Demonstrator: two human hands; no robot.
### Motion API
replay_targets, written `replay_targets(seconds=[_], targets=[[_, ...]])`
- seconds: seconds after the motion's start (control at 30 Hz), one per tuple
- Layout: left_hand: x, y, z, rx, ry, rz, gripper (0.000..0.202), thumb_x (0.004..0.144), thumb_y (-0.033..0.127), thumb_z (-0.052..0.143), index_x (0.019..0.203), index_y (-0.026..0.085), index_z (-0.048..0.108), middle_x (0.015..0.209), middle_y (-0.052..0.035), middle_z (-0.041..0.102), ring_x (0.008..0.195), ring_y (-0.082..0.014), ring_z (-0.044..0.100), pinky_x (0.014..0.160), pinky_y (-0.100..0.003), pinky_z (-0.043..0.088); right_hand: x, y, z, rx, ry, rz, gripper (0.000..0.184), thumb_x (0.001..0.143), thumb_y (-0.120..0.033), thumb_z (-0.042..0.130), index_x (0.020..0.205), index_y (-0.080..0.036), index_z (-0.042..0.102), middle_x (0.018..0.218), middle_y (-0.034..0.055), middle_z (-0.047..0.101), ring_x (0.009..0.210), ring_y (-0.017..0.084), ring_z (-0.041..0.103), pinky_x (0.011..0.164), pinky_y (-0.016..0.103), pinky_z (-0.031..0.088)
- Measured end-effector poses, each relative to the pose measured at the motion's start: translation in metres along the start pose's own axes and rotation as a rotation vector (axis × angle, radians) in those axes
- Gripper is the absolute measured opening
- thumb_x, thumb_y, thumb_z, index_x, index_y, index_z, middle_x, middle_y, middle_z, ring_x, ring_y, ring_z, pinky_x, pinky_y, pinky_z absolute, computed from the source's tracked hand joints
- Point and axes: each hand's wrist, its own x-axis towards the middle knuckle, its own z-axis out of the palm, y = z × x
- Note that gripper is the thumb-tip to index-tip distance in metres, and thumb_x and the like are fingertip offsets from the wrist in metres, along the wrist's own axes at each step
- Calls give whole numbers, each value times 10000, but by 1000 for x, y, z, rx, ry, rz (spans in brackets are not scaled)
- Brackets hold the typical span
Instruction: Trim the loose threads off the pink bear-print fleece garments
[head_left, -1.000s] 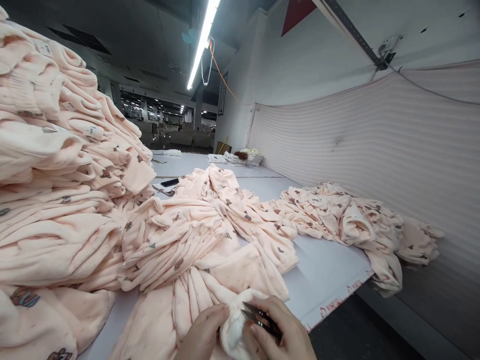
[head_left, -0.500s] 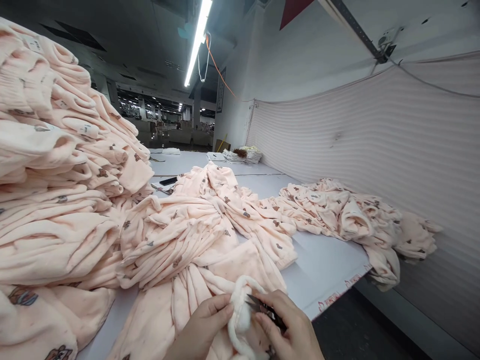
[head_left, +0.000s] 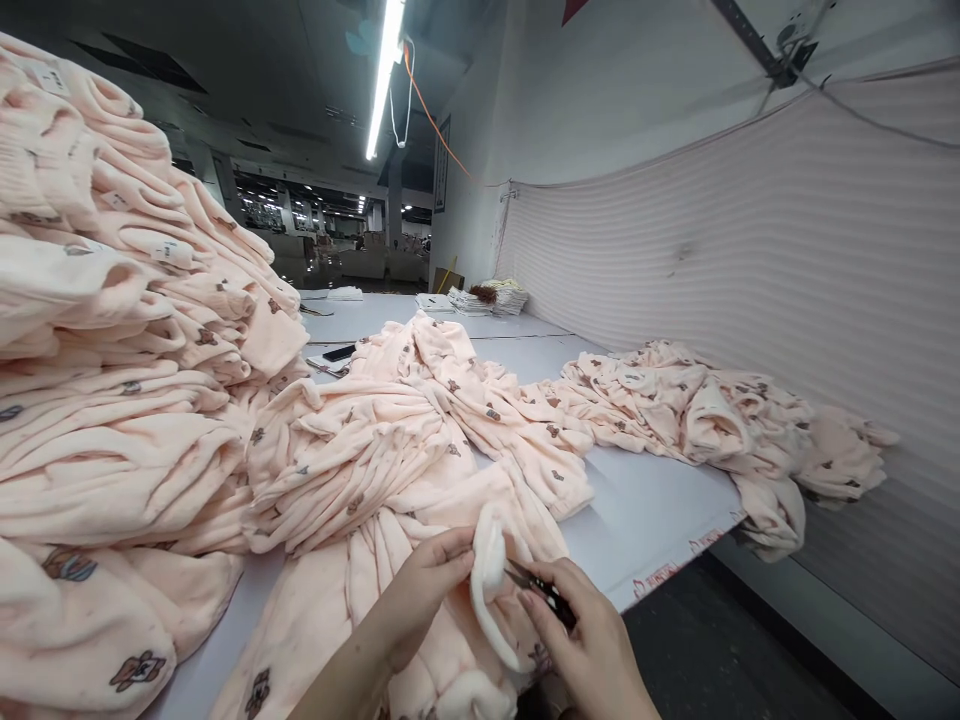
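My left hand (head_left: 442,565) pinches the white fleecy edge (head_left: 487,590) of a pink printed garment (head_left: 397,610), fingers closed on the fabric. In my right hand (head_left: 574,620) is a small pair of dark thread snips (head_left: 551,597), their pointed blades directed left at the edge. Whether the blade tips touch the fabric I cannot tell. The garment spreads from my hands onto the table, and its lower part runs out of view at the bottom.
A tall pile of pink garments (head_left: 112,330) rises at the left. More garments (head_left: 697,410) lie along the right side, some hanging over the edge of the white table (head_left: 652,520). A phone (head_left: 340,353) and paper stacks (head_left: 480,299) are farther back, beside a striped cloth curtain (head_left: 720,250).
Both hands have risen slightly, and the white edge has been turned into a longer, more upright loop. The snips' blades are a little farther from the left fingers. The view has shifted slightly.
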Motion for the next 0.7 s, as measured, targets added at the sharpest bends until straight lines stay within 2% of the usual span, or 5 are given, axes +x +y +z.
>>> replay_targets(seconds=[0.1,0.27,0.47,0.57,0.7], targets=[[11,-2,-3,-9,56,-8,373,789,256,638,1145,148,654,1120,-100,702,1072,-260,610,1021,-431,391,-16,8,22,51,-154,-13,383,737,-310,690,1099,-250,582,1001,26,681,878,200,659,750,244,508],[-7,-4,-9,193,221,89,316,817,307,581,1086,148,629,1079,-98,688,1026,-241,613,940,-381,444,-22,19,51,125,-85,-53,66,826,-236,530,810,-221,592,758,-8,588,701,149,590,642,216,464],[-49,-52,2,1186,480,266,190,771,383,589,835,206,570,656,3,568,611,-203,566,576,-302,424,-13,20,34,561,33,95,262,863,-468,566,838,-208,578,764,-4,585,720,144,576,643,203,483],[-47,-70,8,1364,504,462,138,781,233,519,912,218,560,861,-62,623,766,-245,594,678,-347,455,-16,14,25,516,43,38,207,890,-410,534,855,-209,572,764,4,588,702,142,580,627,194,480],[-48,-67,10,1424,594,548,141,835,144,393,760,242,461,632,5,548,563,-186,559,552,-285,406,-22,17,18,223,193,-86,99,869,-221,469,898,-244,562,817,25,611,710,156,600,635,200,485]])
